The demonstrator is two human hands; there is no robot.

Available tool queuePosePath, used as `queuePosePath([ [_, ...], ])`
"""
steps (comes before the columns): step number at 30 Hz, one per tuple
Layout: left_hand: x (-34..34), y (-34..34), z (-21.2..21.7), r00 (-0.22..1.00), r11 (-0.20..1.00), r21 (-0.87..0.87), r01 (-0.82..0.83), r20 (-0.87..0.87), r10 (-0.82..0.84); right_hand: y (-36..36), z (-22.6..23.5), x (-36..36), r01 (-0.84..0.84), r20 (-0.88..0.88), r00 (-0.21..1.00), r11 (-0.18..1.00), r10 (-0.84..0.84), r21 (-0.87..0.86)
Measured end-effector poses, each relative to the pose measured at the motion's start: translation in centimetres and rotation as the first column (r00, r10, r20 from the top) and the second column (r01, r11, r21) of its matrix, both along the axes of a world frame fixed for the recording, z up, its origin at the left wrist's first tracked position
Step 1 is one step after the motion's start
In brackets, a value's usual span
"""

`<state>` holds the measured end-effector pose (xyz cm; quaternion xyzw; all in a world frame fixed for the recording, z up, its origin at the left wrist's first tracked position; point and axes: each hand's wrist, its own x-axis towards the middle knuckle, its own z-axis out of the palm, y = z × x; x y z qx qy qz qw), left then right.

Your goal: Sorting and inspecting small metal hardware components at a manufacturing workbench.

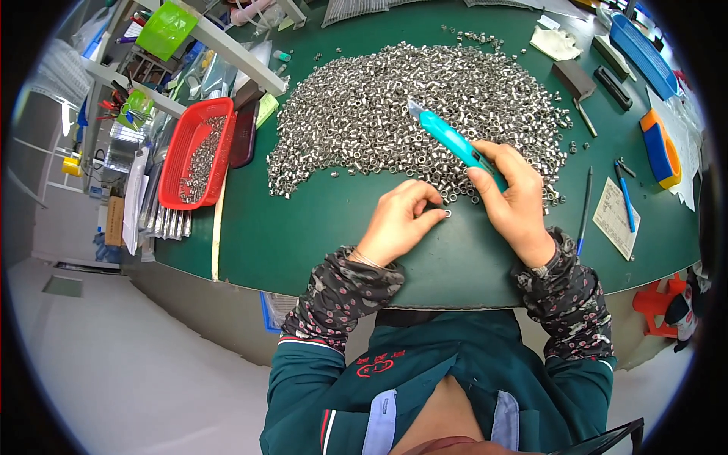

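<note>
My right hand [516, 193] is wrapped round a turquoise utility knife [453, 139]. Its blade [414, 109] is slid out and points to the far left, over a wide pile of small metal rings [394, 106]. At the near edge of this pile, my left hand [398, 221] has thumb and forefinger drawn together at a single metal ring [447, 214], which shows at the thumb tip. How firmly the fingers grip that ring is hard to see.
On the green tabletop [262, 243], a red basket [225, 155] with more rings stands at left. To the right lie a blue pen [626, 203], a paper slip [616, 220], an orange-and-blue tape-like block [660, 149], a dark block [574, 79] and a blue tray [643, 54].
</note>
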<state>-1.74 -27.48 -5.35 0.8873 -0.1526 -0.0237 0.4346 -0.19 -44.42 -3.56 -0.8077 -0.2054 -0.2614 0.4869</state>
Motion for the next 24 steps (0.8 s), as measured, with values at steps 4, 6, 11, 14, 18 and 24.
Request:
queuePosePath([
  [4,-0.5,-1.1,-0.4,0.985,0.995,0.088,0.042,0.163,-0.056,0.1,-0.1,-0.1,-0.022,-0.010,1.000,1.000,0.022,0.016],
  [6,-0.4,-1.1,-0.9,0.956,0.987,0.149,0.065,0.274,-0.104,0.0,0.0,-0.1,-0.022,-0.010,1.000,1.000,0.022,0.007],
  [11,0.4,1.3,-0.5,0.998,0.953,-0.302,-0.013,0.049,0.030,0.3,0.0,-0.2,-0.038,-0.014,0.999,0.999,0.038,-0.013],
  [14,1.2,4.2,-0.6,0.916,0.504,-0.831,-0.236,-0.363,-0.170,0.4,0.0,-0.5,-0.073,-0.037,0.997,0.996,0.072,-0.041],
  [18,1.7,6.0,-1.0,0.884,0.265,-0.900,-0.345,-0.407,-0.230,0.7,-0.3,-1.0,-0.130,-0.099,0.988,0.983,0.118,-0.131],
  [24,2.2,6.6,-0.9,0.891,0.284,-0.897,-0.338,-0.402,-0.210,1.1,-0.8,-0.9,-0.198,-0.106,0.978,0.961,0.180,-0.195],
])
